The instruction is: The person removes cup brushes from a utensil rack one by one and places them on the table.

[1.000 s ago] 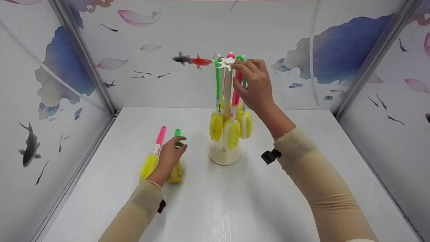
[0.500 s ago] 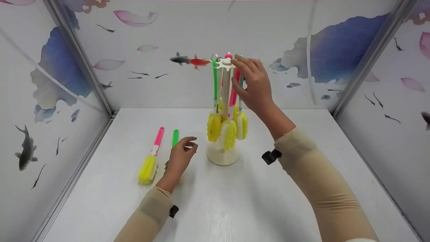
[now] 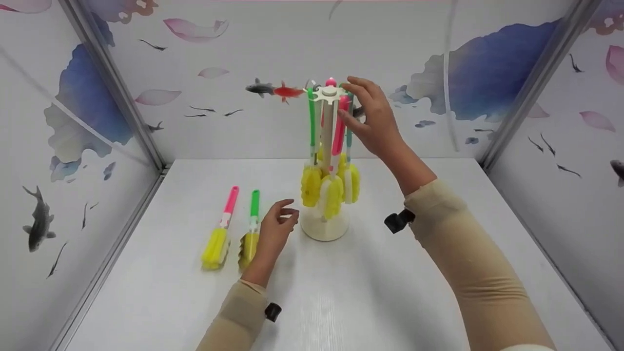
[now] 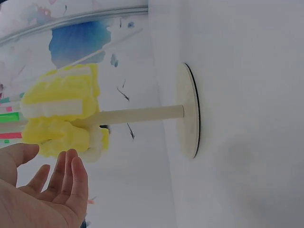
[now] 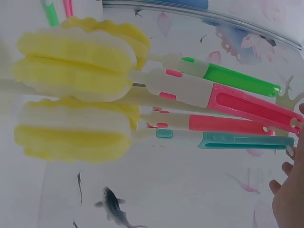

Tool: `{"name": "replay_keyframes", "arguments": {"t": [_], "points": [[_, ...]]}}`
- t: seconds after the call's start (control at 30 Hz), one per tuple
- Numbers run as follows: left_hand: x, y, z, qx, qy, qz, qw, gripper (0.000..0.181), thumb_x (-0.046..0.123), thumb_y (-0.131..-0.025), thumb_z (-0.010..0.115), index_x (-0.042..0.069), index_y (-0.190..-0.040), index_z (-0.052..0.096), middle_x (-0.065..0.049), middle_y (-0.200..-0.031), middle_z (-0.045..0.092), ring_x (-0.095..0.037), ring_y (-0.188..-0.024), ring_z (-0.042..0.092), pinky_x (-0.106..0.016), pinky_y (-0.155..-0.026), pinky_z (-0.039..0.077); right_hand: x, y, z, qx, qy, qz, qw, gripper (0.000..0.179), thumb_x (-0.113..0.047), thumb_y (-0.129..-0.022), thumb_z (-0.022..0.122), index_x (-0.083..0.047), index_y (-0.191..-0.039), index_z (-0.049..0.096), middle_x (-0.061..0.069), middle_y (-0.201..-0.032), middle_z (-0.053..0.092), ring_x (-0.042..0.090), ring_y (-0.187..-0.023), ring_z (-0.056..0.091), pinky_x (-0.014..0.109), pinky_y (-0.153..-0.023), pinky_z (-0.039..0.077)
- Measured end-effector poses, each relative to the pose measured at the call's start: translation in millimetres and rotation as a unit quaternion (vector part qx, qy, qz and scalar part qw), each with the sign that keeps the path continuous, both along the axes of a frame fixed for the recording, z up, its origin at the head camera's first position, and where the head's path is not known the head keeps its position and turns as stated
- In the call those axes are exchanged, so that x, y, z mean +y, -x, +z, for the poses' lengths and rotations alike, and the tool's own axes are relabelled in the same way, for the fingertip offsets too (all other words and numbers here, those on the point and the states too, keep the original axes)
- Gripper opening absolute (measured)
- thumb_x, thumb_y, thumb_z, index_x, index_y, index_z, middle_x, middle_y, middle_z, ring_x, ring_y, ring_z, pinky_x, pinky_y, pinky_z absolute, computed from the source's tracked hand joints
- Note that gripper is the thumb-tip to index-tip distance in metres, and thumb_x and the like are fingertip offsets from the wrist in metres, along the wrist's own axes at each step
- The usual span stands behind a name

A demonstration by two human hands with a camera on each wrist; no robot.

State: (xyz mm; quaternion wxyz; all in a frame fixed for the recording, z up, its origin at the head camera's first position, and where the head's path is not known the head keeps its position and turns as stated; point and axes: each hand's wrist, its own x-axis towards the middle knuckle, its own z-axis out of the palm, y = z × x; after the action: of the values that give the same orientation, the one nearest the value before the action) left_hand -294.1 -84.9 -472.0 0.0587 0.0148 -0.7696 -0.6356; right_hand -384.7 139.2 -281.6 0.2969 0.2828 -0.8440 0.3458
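A cream rotating rack (image 3: 325, 233) stands upright, with several sponge brushes hanging from its notched top, yellow-and-white heads down. At that top my right hand (image 3: 378, 119) has its fingers parted, thumb right by the handle of a pink sponge brush (image 3: 338, 134). The right wrist view shows this pink handle (image 5: 251, 108) hooked at the rack, between green and teal ones. My left hand (image 3: 277, 229) hovers left of the rack's base, holding nothing, fingers loosely bent. In the left wrist view its fingertips are close below the hanging sponge heads (image 4: 59, 102).
On the white table (image 3: 390, 273) lie two more sponge brushes to the left: one with a pink handle (image 3: 231, 199), one with a green handle (image 3: 255, 204). The left forearm partly covers the green one's head. Printed panels (image 3: 273, 44) wall in the back and sides.
My left hand has moved right, from over the lying brushes toward the rack. My right hand's fingers have drawn back and right from the rack's top, leaving the pink brush hanging.
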Motion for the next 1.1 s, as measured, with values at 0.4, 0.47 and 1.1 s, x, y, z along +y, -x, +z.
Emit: {"name": "replay_keyframes", "arguments": {"t": [0.4, 0.47, 1.1], "points": [[8.9, -5.5, -2.1, -0.005, -0.023, -0.003, 0.9997, 0.034, 0.019, -0.096, 0.062, 0.012, -0.129, 0.058, -0.008, -0.107, 0.065, -0.02, -0.089, 0.064, -0.031, -0.077, 0.054, 1, 7.8, 15.9, -0.047, -0.064, 0.047, 0.9957, 0.049, -0.042, -0.098, 0.055, -0.02, -0.142, 0.052, 0.0, -0.145, 0.044, 0.016, -0.134, 0.037, 0.03, -0.107, 0.035], [8.8, -5.3, -2.9, -0.004, -0.029, -0.003, 0.9996, 0.033, 0.019, -0.096, 0.062, 0.012, -0.129, 0.059, -0.008, -0.106, 0.065, -0.02, -0.089, 0.064, -0.031, -0.076, 0.054, 2, 8.8, 18.8, -0.051, -0.07, 0.052, 0.9949, 0.046, -0.041, -0.098, 0.055, -0.019, -0.139, 0.056, 0.002, -0.141, 0.047, 0.018, -0.129, 0.04, 0.03, -0.104, 0.039], [8.8, -1.2, 0.4, 0.004, -0.06, 0.004, 0.9982, 0.032, 0.019, -0.097, 0.061, 0.009, -0.127, 0.06, -0.012, -0.106, 0.064, -0.026, -0.09, 0.064, -0.031, -0.076, 0.055, 2, 13.6, 30.8, -0.019, -0.119, 0.044, 0.9917, 0.034, -0.028, -0.095, 0.064, -0.019, -0.128, 0.065, 0.001, -0.127, 0.06, 0.018, -0.119, 0.048, 0.032, -0.091, 0.048]]}}
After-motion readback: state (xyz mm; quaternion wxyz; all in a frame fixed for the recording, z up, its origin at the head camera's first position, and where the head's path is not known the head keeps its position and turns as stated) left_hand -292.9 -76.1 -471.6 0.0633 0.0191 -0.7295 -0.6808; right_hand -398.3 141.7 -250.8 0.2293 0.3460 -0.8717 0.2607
